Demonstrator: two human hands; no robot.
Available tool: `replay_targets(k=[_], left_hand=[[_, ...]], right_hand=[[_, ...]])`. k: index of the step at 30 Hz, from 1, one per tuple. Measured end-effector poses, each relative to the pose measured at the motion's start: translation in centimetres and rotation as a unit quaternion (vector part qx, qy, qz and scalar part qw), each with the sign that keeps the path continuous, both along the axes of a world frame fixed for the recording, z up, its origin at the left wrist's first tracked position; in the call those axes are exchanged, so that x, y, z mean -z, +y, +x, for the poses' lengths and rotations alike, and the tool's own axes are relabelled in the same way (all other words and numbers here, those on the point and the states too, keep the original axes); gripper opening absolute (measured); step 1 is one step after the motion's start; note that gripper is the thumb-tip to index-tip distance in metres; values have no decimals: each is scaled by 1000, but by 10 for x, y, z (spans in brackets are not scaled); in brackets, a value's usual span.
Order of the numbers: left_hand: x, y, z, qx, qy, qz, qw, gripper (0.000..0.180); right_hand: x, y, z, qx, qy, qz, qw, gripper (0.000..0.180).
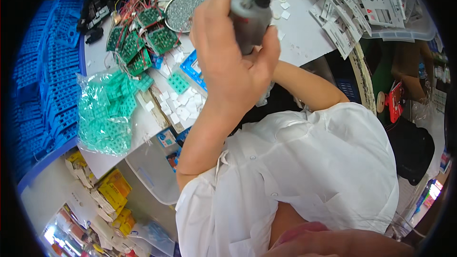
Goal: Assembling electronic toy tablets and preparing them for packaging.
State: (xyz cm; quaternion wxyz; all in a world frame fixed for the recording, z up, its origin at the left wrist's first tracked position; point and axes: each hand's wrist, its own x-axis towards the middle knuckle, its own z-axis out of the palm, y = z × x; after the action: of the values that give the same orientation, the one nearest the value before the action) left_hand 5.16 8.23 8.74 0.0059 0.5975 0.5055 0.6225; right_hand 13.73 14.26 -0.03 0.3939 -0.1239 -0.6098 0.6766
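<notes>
My left hand is raised over the table with its fingers wrapped round a grey electric screwdriver. A black ribbed cord sleeve comes off the tool's top, while its tip is hidden. My right forearm reaches in behind the left hand, which hides the right hand and anything in it. Just beside my left wrist lies a blue plastic casing, partly covered. Left of it sit a teal rubber keypad and a heap of small white square pieces.
Green circuit boards with wires and a round dish of small metal parts stand farther back. A bag of teal keypads lies left, beside stacked blue casings. White plastic parts fill a clear bin at far right.
</notes>
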Motion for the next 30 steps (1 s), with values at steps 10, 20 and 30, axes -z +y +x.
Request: replay_targets(k=[10,20,30], left_hand=[[1,-1,-8,22,19,0,1000,67],[4,1,-7,25,17,4,1000,64],[4,3,-5,29,10,7,1000,60]], right_hand=[[9,4,-2,115,-75,186,973,44],[5,4,2,75,-65,184,978,39],[7,7,3,56,-66,190,978,34]])
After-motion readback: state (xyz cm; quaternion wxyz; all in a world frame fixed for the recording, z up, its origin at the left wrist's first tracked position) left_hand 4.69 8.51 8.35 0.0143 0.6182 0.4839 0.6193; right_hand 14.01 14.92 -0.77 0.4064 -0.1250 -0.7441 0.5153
